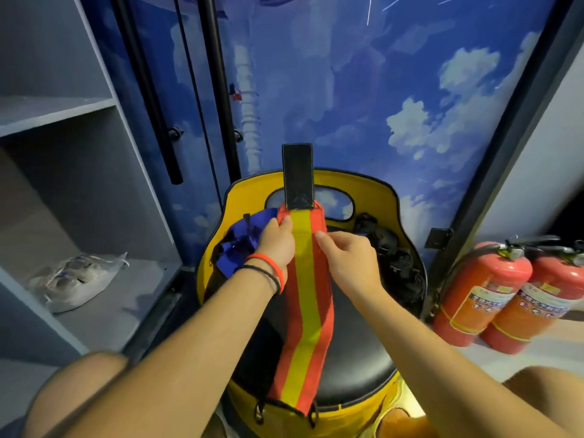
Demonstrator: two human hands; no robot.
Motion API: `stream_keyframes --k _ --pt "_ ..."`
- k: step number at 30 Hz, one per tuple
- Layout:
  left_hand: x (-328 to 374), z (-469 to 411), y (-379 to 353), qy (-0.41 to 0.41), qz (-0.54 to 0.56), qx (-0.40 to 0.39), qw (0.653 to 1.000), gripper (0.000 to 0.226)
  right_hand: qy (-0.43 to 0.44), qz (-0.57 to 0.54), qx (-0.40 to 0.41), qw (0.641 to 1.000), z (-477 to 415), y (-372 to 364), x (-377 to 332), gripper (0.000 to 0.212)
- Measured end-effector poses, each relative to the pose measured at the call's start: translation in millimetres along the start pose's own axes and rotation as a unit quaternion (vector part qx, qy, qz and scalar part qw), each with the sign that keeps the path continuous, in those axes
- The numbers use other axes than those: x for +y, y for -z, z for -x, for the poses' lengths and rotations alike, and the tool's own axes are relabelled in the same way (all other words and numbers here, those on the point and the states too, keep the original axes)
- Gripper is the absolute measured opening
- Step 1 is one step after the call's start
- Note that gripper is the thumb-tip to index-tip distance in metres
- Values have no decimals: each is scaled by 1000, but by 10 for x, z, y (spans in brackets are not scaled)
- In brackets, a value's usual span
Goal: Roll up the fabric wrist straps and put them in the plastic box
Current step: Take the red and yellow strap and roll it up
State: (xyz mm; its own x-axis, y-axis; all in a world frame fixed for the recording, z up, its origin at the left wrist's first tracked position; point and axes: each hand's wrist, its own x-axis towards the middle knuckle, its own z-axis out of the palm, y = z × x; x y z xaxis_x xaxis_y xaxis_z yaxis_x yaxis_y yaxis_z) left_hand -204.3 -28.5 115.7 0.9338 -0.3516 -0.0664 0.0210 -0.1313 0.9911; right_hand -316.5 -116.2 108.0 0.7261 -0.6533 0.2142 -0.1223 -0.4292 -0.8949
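Note:
A long red wrist strap with a yellow centre stripe [305,311] hangs stretched out over a yellow chair with a black seat [357,358]. Its black velcro tab [298,175] stands up at the far end. My left hand [275,245] pinches the strap's left edge near the top. My right hand [347,257] pinches the right edge at about the same height. A blue strap [240,245] lies crumpled on the chair left of my left hand. Several dark rolled straps [392,248] sit on the chair's right side. No plastic box is visible.
Grey shelving [79,191] stands to the left, with a clear plastic bag [76,279] on a lower shelf. Two red fire extinguishers [499,295] stand on the floor at the right. A blue sky-patterned wall [379,90] is behind the chair.

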Motion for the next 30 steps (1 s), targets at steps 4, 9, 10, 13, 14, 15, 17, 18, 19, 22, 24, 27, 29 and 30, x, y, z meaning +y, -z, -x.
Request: stream_keyframes --k 4,9,10,13,14,15,17,18,19,22,24,27,29,30 --pt "-269 -181 -153 17 -23 -1 1000 43 -16 28 -8 999 -50 -84 388 29" --pt "-469 -420 -328 57 0 0 998 35 -81 33 -23 996 -367 -247 817 32" --pt "-506 -486 -355 65 17 -10 998 31 -95 32 -23 995 -443 -285 902 33" --pt "-788 -806 -447 94 59 -29 993 22 -124 32 -26 991 -694 -359 1133 33" --pt "-919 -938 -476 106 57 -32 992 20 -131 37 -29 990 -778 -377 1210 32" --pt "-1037 -1062 -504 118 52 -34 991 18 -138 44 -32 989 -859 -399 1285 31" --pt "-1141 -1216 -533 125 43 -37 991 13 -151 53 -40 986 -1012 -469 1444 30" --pt "-1235 -1337 -558 134 44 -27 990 21 -158 56 -43 985 -1086 -510 1525 29" --pt "-1294 -1437 -586 148 44 -15 988 34 -167 56 -46 983 -1165 -550 1605 28" --pt "-1555 -1755 -677 175 38 2 984 33 -187 68 -55 979 -1386 -668 1820 24" --pt "-1711 -1953 -745 186 26 26 982 37 -193 68 -49 978 -1515 -745 1925 20" --pt "-1755 -2199 -835 205 -2 54 977 40 -182 75 -41 979 -1666 -842 2015 35" --pt "-1794 -2384 -878 203 -2 59 977 36 -148 99 -49 983 -1719 -883 2042 39" --pt "-1816 -2477 -889 203 -8 61 977 35 -123 124 -64 982 -1722 -901 2048 37"
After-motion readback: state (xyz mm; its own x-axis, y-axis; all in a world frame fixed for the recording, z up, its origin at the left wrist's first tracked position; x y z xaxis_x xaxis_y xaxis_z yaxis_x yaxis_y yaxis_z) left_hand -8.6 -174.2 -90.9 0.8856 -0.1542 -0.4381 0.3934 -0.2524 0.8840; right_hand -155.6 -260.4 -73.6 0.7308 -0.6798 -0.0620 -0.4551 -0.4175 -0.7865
